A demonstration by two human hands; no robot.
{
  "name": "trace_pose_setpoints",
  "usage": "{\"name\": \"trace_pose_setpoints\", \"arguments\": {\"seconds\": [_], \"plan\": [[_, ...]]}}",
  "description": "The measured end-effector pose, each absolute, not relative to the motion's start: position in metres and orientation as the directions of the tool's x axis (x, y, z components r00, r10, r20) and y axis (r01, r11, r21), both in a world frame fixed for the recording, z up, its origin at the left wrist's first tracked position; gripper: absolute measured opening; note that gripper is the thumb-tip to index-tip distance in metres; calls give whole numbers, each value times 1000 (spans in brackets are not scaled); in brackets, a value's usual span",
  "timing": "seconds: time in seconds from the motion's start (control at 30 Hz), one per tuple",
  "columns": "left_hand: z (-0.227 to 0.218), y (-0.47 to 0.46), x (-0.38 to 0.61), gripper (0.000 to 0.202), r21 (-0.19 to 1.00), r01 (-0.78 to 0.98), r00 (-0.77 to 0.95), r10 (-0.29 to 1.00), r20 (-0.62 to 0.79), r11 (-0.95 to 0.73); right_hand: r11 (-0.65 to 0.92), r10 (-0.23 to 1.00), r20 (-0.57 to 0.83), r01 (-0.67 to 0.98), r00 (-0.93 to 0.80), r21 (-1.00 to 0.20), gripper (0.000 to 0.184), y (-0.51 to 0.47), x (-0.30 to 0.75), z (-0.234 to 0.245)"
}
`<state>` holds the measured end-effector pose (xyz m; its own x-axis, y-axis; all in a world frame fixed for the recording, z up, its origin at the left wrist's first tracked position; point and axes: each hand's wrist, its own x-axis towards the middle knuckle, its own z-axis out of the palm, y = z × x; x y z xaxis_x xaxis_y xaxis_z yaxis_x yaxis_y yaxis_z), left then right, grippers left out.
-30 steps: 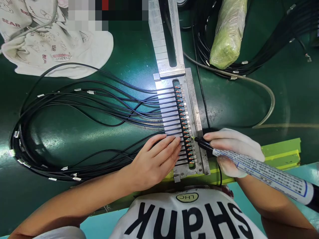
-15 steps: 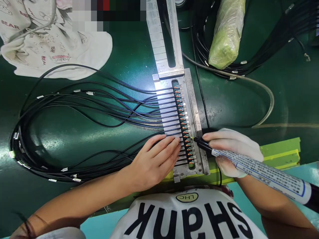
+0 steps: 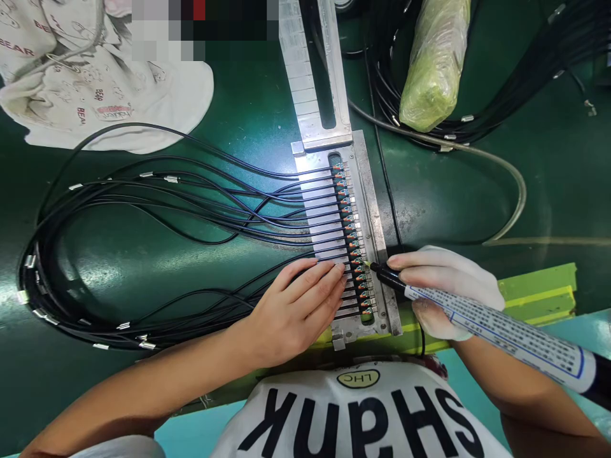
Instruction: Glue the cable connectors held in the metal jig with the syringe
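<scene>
A metal fixture (image 3: 377, 210) holds a row of black cables (image 3: 267, 175), their stripped colored wires meeting small metal connectors (image 3: 347, 200) over a slot. My left hand (image 3: 298, 305) lies with its fingers stretched flat across the cables on the lower part of the fixture, covering some of them. In a white glove, my right hand (image 3: 449, 286) grips a marker pen (image 3: 501, 334) with a white printed label and black ends. Its thin yellowish tip is at the connectors just right of my left fingertips; whether it touches one I cannot tell.
The cables loop into a coil (image 3: 35, 254) on the left of the green table (image 3: 229, 137). A white printed cloth (image 3: 162, 108) lies at the back left. A plastic-wrapped green block (image 3: 432, 89) rests by more cables at the back right. Clear tubing (image 3: 518, 191) curves on the right.
Both hands and the marker pen hold almost the same place. The view has shifted very slightly; nothing is taken up or let go.
</scene>
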<state>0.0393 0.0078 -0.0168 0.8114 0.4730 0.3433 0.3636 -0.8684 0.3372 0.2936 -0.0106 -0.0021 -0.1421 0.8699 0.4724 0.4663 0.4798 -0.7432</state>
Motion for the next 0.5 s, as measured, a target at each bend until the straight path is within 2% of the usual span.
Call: {"name": "trace_pose_setpoints", "arguments": {"seconds": [0.5], "plan": [[-17, 7, 39, 29, 333, 372, 809, 478, 341, -867, 492, 869, 456, 433, -192, -755, 16, -17, 301, -7]]}}
